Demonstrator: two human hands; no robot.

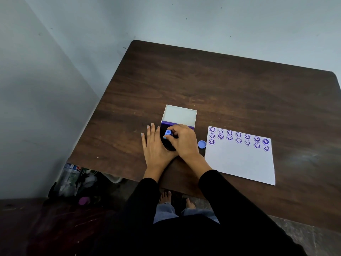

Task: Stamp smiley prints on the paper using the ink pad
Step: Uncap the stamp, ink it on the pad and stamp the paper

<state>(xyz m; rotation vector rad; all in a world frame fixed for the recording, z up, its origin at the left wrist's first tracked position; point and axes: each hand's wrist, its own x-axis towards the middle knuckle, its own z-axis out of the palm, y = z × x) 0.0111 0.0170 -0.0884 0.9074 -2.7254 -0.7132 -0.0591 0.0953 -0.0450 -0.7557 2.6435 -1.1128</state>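
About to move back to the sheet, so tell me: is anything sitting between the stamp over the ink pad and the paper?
Yes. A small blue cap lies on the table between the ink pad and the paper, just off the paper's left edge. The stamp, held in the right hand, would have to pass over it.

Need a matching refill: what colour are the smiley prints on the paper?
Purple, seen in the head view: smiley prints on the white paper.

Two hands are at work: the left hand point(156, 145) and the right hand point(184, 141). One blue stamp point(168, 133), one open ink pad point(167, 139) with its one white lid point(180, 116), one blue cap point(202, 144), and one sheet of paper point(239, 161) lie on the one surface point(203, 80). The paper carries eighteen purple smiley prints point(238, 134): seven, seven, then four.
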